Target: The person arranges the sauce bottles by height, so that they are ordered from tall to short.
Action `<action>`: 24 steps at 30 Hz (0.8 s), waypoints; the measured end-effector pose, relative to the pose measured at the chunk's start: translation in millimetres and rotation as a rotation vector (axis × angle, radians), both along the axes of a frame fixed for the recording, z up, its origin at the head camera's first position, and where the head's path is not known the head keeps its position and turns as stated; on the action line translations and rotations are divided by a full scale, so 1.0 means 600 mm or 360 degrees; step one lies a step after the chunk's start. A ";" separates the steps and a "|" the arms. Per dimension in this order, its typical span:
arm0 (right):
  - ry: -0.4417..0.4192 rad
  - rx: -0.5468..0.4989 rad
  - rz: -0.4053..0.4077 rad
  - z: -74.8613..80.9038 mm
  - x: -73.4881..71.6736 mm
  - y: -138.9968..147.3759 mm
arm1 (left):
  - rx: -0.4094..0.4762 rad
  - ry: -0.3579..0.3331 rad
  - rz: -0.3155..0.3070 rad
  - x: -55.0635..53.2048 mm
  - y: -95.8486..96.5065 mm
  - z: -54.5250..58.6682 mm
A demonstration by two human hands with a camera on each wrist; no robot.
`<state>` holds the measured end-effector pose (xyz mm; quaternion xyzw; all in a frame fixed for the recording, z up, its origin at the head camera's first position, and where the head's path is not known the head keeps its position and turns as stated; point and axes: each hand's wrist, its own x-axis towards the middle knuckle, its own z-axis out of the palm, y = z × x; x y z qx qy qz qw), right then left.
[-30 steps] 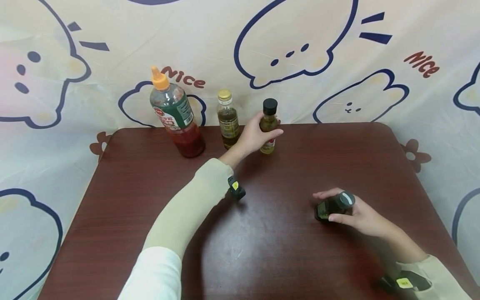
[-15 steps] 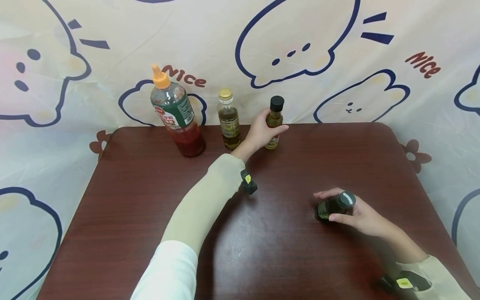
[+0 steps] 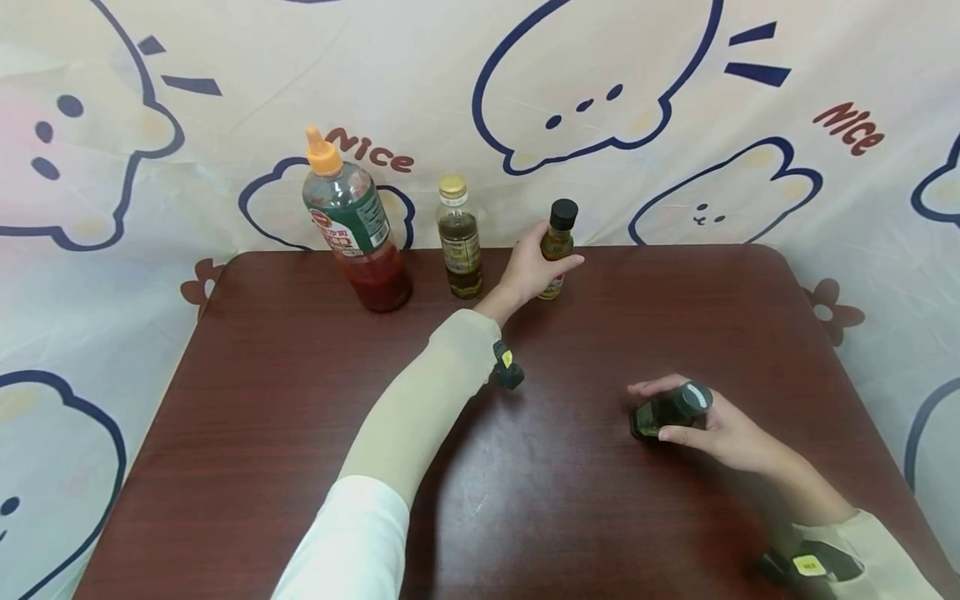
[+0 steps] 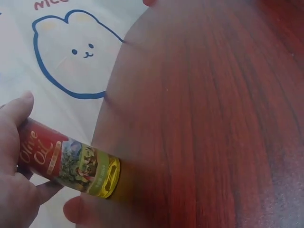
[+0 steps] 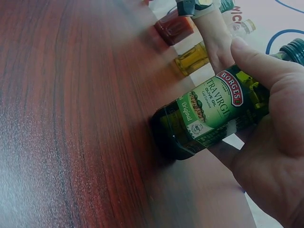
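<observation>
At the far edge of the table, my left hand [image 3: 527, 272] grips a small olive oil bottle [image 3: 564, 215] with a black cap, thumb on one side. Its red "Olive Oil" label and yellow base show in the left wrist view, the bottle [image 4: 78, 164] standing at the table edge near the cloth. On the right half of the table my right hand [image 3: 727, 440] holds a dark green olive oil bottle [image 3: 692, 398] upright. The right wrist view shows the green "Borges" label of this bottle [image 5: 209, 107], with the thumb and fingers wrapped round its upper part.
A large red sauce bottle [image 3: 352, 237] with an orange nozzle stands at the back left. Between it and my left hand is a yellow-capped bottle [image 3: 460, 246] of brownish liquid. A printed cloth [image 3: 420, 75] hangs right behind the brown table [image 3: 247, 400].
My left hand has moved right along the back edge with the black-capped olive oil bottle, farther from the yellow-capped one. My right hand and its bottle have stayed in place.
</observation>
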<state>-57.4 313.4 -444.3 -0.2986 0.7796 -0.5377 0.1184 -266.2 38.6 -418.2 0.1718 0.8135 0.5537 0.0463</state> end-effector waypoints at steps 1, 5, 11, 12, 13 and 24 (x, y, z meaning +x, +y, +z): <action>0.0002 0.0002 -0.0003 0.000 0.000 0.000 | -0.0007 -0.0004 0.0000 0.000 0.000 -0.001; 0.0007 0.0001 -0.0002 0.000 -0.001 0.000 | -0.0018 0.0015 -0.0006 0.001 0.002 -0.004; 0.0024 -0.0005 0.0004 0.002 0.000 -0.001 | -0.0023 0.0040 -0.0021 0.001 0.001 -0.012; 0.0031 -0.0007 0.0008 0.003 -0.001 -0.001 | -0.0018 0.0039 -0.0023 0.001 0.001 -0.013; 0.0033 -0.0004 0.0007 0.003 -0.001 -0.001 | -0.0017 0.0040 -0.0024 0.001 0.001 -0.014; 0.0130 0.0027 -0.0022 0.011 -0.006 -0.003 | -0.0015 -0.0002 -0.0003 0.000 0.004 -0.022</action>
